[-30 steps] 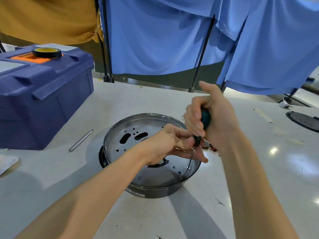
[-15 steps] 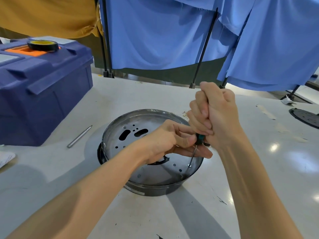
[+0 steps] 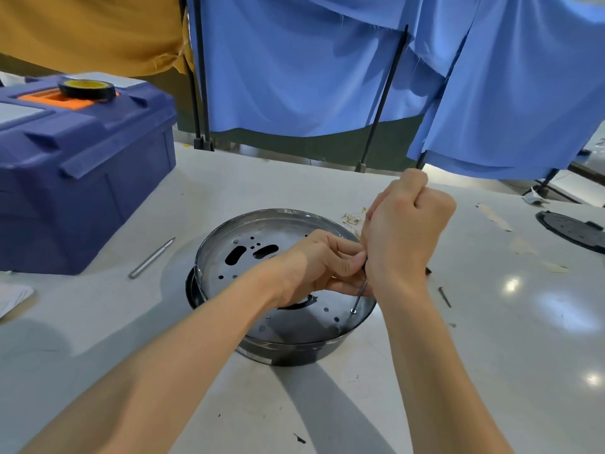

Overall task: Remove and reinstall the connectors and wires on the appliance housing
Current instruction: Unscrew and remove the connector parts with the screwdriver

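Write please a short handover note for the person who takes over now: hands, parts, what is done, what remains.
Right hand: fist round the screwdriver handle.
Left hand: pinches its shaft, steadying it.
Tip sits on a screw near the right edge of the housing, which lies on the table.
Done: cannot tell from here.
Left: finish this screw; no wires or connectors clearly in view.

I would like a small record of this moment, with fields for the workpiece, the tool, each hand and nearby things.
Workpiece: round metal housing, on the white table
Tool: screwdriver, tip on a screw near the housing's right edge
Right hand: grips the handle
Left hand: pinches the shaft
Nearby: blue toolbox with tape roll on top; metal rod
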Action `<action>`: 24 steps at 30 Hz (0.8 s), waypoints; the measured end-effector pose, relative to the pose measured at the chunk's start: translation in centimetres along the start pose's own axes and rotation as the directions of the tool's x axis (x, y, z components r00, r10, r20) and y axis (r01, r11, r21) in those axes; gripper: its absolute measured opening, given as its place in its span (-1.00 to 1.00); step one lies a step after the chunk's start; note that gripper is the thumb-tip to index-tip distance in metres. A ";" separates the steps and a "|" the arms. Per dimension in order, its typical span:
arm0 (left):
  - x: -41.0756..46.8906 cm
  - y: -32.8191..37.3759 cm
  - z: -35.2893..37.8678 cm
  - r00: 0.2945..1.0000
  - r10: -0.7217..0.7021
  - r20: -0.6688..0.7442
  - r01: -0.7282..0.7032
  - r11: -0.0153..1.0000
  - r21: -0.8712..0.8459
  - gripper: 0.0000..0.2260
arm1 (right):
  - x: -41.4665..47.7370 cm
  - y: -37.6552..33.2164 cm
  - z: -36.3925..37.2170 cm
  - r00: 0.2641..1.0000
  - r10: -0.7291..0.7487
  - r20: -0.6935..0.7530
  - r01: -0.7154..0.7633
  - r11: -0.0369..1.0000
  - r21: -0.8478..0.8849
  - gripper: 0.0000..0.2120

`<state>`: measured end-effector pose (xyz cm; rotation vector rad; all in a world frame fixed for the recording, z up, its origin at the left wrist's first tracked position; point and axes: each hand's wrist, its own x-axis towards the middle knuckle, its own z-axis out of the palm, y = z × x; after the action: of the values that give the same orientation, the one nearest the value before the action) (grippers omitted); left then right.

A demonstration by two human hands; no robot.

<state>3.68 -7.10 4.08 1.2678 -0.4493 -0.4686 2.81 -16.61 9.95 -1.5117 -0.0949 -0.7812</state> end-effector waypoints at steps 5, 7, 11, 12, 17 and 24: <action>-0.1 0.0 0.9 0.998 -0.017 -0.055 0.019 0.999 0.037 -0.80 | 0.4 -0.1 -0.9 0.981 0.054 -0.187 -0.048 0.998 0.037 -0.44; -0.2 0.2 1.2 0.994 -0.008 -0.112 0.020 0.994 0.110 -0.84 | 0.9 -0.4 -1.7 0.972 0.173 -0.161 -0.158 0.982 0.099 -0.40; -0.6 1.4 0.3 0.957 0.127 -0.262 -0.036 0.944 0.327 -0.82 | 4.3 -2.3 -4.8 0.972 0.202 -0.117 -0.151 0.925 0.349 -0.40; -0.8 1.7 -0.2 0.936 0.176 -0.306 -0.027 0.900 0.435 -0.82 | 5.6 -2.6 -5.7 0.982 0.169 -0.085 -0.129 0.927 0.353 -0.43; -1.1 1.4 -2.6 0.888 0.224 -0.402 0.319 0.332 0.888 -0.68 | 8.5 1.8 -5.8 0.890 0.246 0.383 -0.026 0.867 -0.498 -0.64; -1.0 -0.6 -4.4 0.926 0.062 -0.373 0.346 0.256 0.902 -0.50 | 6.2 7.9 -2.1 0.654 0.412 0.634 0.326 0.603 -0.728 -0.73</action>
<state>5.23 -3.19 2.38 2.6182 -0.2932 -0.0356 10.66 -21.99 6.20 -2.6772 -0.3738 0.0079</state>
